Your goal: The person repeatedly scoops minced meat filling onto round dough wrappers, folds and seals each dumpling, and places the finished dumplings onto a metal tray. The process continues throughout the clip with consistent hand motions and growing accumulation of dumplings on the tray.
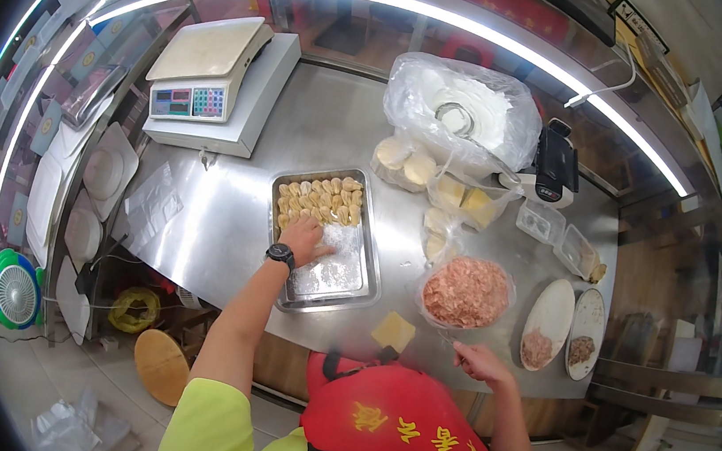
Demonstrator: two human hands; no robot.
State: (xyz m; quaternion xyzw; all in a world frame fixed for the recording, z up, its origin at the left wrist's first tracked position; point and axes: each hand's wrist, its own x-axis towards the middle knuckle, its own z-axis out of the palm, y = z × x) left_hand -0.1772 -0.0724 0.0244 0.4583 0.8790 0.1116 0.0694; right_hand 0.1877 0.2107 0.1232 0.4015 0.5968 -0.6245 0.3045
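A metal tray (pixel 376 288) holds rows of small folded dumplings (pixel 321 200) at its far end and a floury bare area nearer me. My left hand (pixel 302 238) rests in it at the edge of the dumplings, thumb spread to the side; its fingertips are partly hidden, and I make out nothing held. My right hand (pixel 484 364) is closed round a thin utensil (pixel 448 335), whose kind I cannot make out, just below a bowl of pink minced meat (pixel 465 293). Square yellowish wrappers (pixel 393 332) lie at the table's near edge, between my hands.
A bag of white flour (pixel 490 107) with a strainer stands at the back, bagged wrapper stacks (pixel 462 198) before it. A scale (pixel 205 70) sits back left. Two oval plates (pixel 551 310) with meat remnants and small plastic containers (pixel 548 223) are on the right.
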